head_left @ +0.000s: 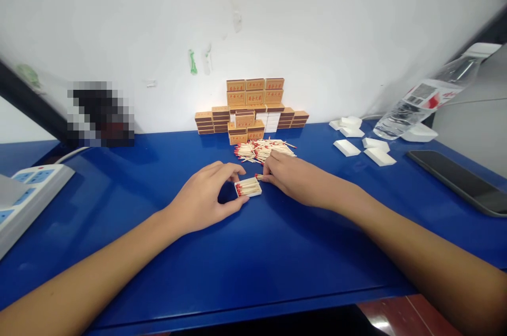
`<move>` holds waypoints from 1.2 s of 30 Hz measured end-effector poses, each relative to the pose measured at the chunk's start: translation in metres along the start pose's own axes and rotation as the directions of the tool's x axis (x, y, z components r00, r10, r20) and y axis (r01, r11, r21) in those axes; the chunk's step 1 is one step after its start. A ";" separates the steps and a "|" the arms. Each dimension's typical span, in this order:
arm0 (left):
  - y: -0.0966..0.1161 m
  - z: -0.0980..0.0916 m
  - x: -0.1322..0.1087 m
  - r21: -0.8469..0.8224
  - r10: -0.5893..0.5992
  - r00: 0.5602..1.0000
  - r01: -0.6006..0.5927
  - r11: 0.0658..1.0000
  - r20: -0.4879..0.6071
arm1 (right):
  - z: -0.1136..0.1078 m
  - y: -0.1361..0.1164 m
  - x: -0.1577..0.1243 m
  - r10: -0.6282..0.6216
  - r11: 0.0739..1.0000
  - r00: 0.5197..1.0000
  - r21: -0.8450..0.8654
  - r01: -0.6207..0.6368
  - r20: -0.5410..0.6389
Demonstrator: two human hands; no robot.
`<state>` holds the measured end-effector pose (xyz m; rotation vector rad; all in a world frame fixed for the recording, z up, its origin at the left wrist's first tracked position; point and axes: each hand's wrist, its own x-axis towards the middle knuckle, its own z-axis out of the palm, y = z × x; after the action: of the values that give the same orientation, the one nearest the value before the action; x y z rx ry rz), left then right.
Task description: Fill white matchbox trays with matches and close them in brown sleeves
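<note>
A small white matchbox tray (pixel 256 192) lies on the blue table with several red-tipped matches in it. My left hand (pixel 212 193) grips the tray at its left end, between thumb and fingers. Just right of the tray, my right hand (pixel 291 177) pinches a few matches (pixel 259 176), their red heads pointing left. Behind both hands is a loose heap of matches (pixel 265 150). Stacked matchboxes (pixel 254 97) stand against the wall behind the heap, with lower stacks on both sides and more boxes in front.
Several white trays (pixel 346 148) lie at the back right, beside a tilted plastic bottle (pixel 425 95). A dark phone (pixel 459 180) rests at the right. At the left edge is a white power strip (pixel 41 193) with a cable. The wall (pixel 158 19) rises behind the table.
</note>
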<state>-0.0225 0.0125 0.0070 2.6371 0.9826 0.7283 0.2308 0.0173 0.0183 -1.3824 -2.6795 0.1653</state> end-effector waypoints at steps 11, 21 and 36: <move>-0.001 0.001 -0.002 -0.027 -0.009 1.000 0.009 1.000 -0.001 | 0.004 0.005 -0.005 -0.063 0.975 0.998 -0.214 0.059 -0.012; -0.001 0.000 -0.001 -0.016 -0.016 1.000 0.016 1.000 0.008 | -0.003 0.001 -0.003 0.014 0.996 1.000 -0.090 -0.012 0.025; -0.002 0.002 -0.002 -0.037 -0.004 1.000 0.004 0.999 -0.005 | -0.007 -0.002 -0.006 -0.063 0.984 0.998 -0.168 0.061 -0.007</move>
<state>-0.0241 0.0130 0.0040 2.6023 0.9659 0.7449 0.2342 0.0117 0.0247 -1.3357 -2.7775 -0.0761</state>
